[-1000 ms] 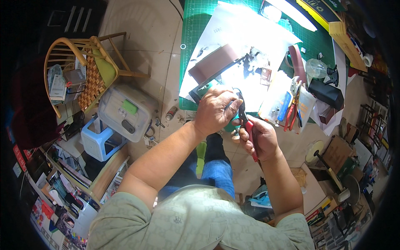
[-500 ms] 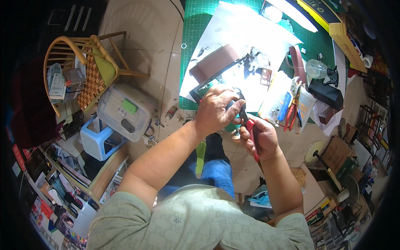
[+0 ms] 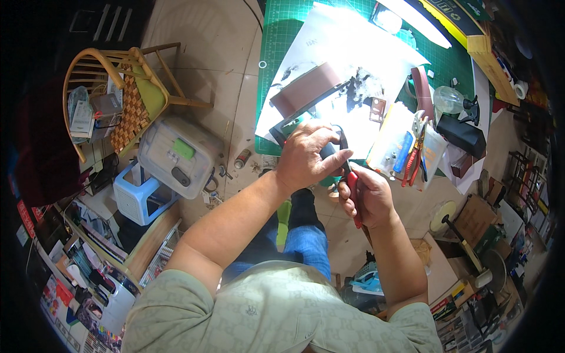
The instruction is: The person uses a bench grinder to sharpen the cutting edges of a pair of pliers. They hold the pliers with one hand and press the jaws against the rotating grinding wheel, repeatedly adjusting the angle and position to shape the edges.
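Note:
My right hand [image 3: 372, 195] is wrapped around the red handles of a pair of pliers [image 3: 353, 181]. Their dark jaws point up toward my left hand [image 3: 307, 152]. That hand is closed, its fingers bent and its thumb stretched toward the jaws; a dark grey part shows between thumb and fingers, but what it grips is mostly hidden. Just beyond my left hand lies a tool with a wide brown sanding belt [image 3: 309, 89] and a green body. Dark dust [image 3: 360, 88] and a small brown plate with holes [image 3: 377, 109] lie on white paper [image 3: 329, 44].
Right of the paper, red- and blue-handled pliers [image 3: 416, 150] rest beside a spray bottle [image 3: 456, 101], a black case [image 3: 461, 133] and another brown belt [image 3: 421, 85]. A green cutting mat [image 3: 281, 35] lies beneath. At left stand a wooden chair [image 3: 132, 100], a lidded plastic box [image 3: 176, 156] and a blue stool [image 3: 136, 197].
My left thumb has swung outward and straightened. The pliers have shifted slightly, and their jaws now stand more upright beside that hand. The belt tool stays beside my left hand.

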A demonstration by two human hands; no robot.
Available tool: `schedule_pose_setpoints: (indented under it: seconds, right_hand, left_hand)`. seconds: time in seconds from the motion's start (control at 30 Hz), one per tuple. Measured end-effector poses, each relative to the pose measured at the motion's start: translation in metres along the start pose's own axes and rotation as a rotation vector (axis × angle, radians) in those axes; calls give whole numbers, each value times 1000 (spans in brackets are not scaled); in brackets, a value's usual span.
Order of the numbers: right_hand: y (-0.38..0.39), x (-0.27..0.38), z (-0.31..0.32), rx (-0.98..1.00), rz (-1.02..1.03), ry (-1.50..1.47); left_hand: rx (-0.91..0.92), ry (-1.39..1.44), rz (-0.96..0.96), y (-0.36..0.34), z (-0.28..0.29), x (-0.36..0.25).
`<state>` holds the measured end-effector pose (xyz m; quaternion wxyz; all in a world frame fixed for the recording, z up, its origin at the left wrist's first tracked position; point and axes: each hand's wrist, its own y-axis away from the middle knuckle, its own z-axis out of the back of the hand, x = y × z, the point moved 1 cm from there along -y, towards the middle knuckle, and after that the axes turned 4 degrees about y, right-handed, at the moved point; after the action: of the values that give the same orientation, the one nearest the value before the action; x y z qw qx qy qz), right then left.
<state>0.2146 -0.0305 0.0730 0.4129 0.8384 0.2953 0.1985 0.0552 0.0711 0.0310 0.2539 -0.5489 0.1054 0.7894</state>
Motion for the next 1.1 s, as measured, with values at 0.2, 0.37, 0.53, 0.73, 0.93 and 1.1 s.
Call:
schedule_pose_setpoints:
  seconds: [0.2, 0.37, 0.53, 0.73, 0.93, 1.1]
  right_hand:
    - [-1, -2, -9, 86, 9, -74]
    - [-8, -8, -20, 129, 44, -33]
    - [-22, -22, -35, 88, 254, 85]
    - [-26, -31, -46, 220, 325, 127]
    - [-24, -48, -58, 246, 192, 108]
    - [-29, -65, -52, -2, 462, 685]
  left_hand:
    - [-1, 135, -58, 1, 8, 5]
    - [40, 284, 88, 2, 19, 7]
    - [7, 474, 267, 2, 22, 1]
    - [153, 1014, 662, 23, 41, -15]
    - [182, 1208, 853, 46, 65, -29]
    - [-241, 1120, 821, 51, 68, -27]
